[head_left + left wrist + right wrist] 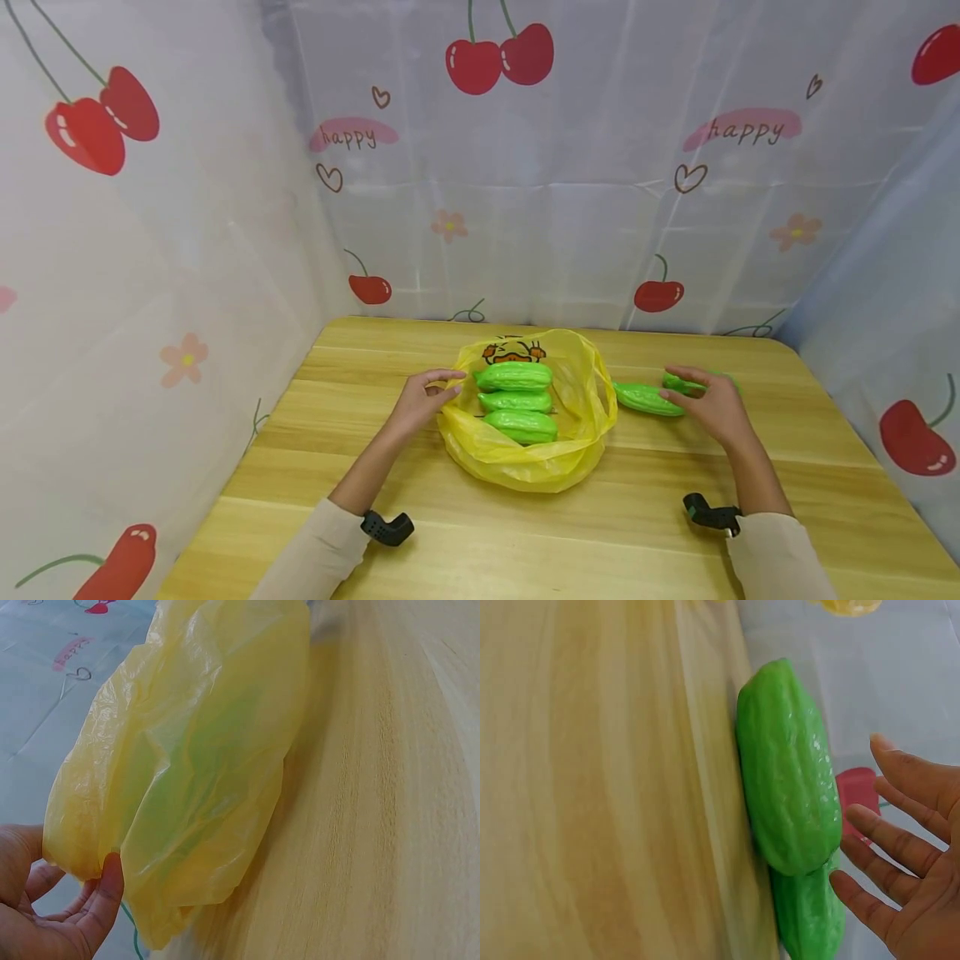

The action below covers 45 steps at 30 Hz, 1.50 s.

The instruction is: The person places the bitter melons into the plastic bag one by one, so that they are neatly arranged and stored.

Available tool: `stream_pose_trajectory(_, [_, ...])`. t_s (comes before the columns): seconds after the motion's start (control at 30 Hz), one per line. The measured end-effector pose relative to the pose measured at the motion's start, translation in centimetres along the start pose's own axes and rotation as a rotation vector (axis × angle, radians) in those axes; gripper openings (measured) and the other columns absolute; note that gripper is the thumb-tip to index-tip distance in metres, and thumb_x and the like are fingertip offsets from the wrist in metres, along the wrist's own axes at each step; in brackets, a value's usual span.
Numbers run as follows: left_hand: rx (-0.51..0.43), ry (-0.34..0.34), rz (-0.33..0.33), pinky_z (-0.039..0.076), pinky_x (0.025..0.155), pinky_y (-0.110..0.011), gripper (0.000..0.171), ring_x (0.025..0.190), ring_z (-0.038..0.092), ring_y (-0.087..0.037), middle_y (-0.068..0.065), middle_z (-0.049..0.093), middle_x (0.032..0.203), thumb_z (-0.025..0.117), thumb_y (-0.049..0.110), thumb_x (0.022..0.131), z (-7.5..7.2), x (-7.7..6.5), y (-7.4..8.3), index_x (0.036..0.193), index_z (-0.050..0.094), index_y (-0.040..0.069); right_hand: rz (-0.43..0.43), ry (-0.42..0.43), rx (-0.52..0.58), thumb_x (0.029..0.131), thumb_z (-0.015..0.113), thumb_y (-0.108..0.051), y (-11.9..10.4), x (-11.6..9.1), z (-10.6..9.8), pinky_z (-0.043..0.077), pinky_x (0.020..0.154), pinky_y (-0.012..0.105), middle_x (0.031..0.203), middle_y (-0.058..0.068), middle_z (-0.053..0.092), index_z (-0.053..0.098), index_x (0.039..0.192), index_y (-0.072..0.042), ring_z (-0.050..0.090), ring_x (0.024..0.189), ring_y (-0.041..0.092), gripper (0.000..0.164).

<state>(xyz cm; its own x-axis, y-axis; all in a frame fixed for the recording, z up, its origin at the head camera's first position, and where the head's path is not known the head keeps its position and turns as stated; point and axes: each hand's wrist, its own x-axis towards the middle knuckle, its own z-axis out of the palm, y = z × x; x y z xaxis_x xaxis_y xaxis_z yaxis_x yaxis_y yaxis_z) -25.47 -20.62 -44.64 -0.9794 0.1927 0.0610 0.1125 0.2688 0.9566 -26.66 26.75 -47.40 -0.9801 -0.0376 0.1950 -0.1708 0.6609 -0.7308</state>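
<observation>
A yellow plastic bag (pixel 525 471) stands with its mouth spread, a duck face printed inside. Three green bitter melons (pixel 517 402) lie stacked in a row in it. My left hand (pixel 420 404) pinches the bag's left rim; in the left wrist view, thumb and fingers (pixel 111 879) are at the bag's edge, and green shows dimly through the plastic. To the right, a bitter melon (pixel 647 399) lies on the table, with another bitter melon (pixel 684 383) partly hidden behind my right hand (pixel 716 408). That hand hovers over them, fingers spread, holding nothing.
The wooden table (pixel 525 550) reaches back to a white curtain (pixel 555 208) printed with cherries, which also hangs at both sides. A black wrist mount (pixel 387 528) sits on the left wrist, and another black mount (pixel 711 513) on the right.
</observation>
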Motion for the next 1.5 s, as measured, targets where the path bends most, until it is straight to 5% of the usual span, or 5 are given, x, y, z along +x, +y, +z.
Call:
stream_pose_trajectory(0.07, [0.003,-0.004,0.002,0.039,0.058,-0.023,0.032,0.063,0.045,-0.014,-0.020,0.062,0.135,0.066,0.008,0.099,0.0,0.0,0.0,0.129,0.066,-0.005,0.014,-0.004,-0.005,0.096,0.073,-0.030,0.5,0.0,0.1,0.053,0.089,0.053,0.141,0.029,0.055,0.059,0.140,0.001,0.056,0.122,0.050,0.056])
stream_pose_trajectory(0.27, [0.005,-0.026,0.011,0.040,0.060,-0.024,0.033,0.064,0.046,-0.014,-0.022,0.060,0.137,0.065,0.008,0.100,-0.1,0.0,0.0,0.130,0.065,-0.006,0.025,-0.006,-0.009,0.093,0.077,-0.028,1.6,0.1,0.2,0.054,0.075,0.020,0.140,0.028,0.056,0.062,0.137,0.002,0.062,0.115,0.048,0.056])
stream_pose_trajectory(0.4, [0.006,-0.030,0.012,0.041,0.061,-0.025,0.033,0.064,0.047,-0.014,-0.020,0.060,0.138,0.065,0.009,0.100,-0.1,0.0,-0.1,0.130,0.066,-0.005,0.029,-0.016,-0.015,0.093,0.077,-0.027,1.9,0.2,0.2,0.056,0.088,0.038,0.143,0.028,0.053,0.060,0.138,0.003,0.056,0.122,0.048,0.056])
stream_pose_trajectory(0.57, [0.009,-0.022,0.008,0.040,0.060,-0.024,0.033,0.064,0.047,-0.015,-0.019,0.060,0.138,0.065,0.009,0.100,0.0,0.0,-0.2,0.130,0.066,-0.004,0.017,-0.024,-0.021,0.092,0.078,-0.027,2.5,0.2,0.4,0.041,0.102,0.061,0.141,0.030,0.054,0.061,0.136,0.005,0.044,0.133,0.051,0.057])
stream_pose_trajectory(1.5, [-0.009,-0.011,-0.012,0.041,0.061,-0.026,0.032,0.065,0.047,-0.017,-0.018,0.059,0.139,0.066,0.009,0.099,0.2,0.0,-0.3,0.129,0.067,-0.003,-0.029,-0.135,-0.055,0.088,0.081,-0.016,3.3,0.4,0.6,0.049,0.095,0.059,0.142,0.032,0.052,0.061,0.135,0.006,0.049,0.127,0.050,0.056])
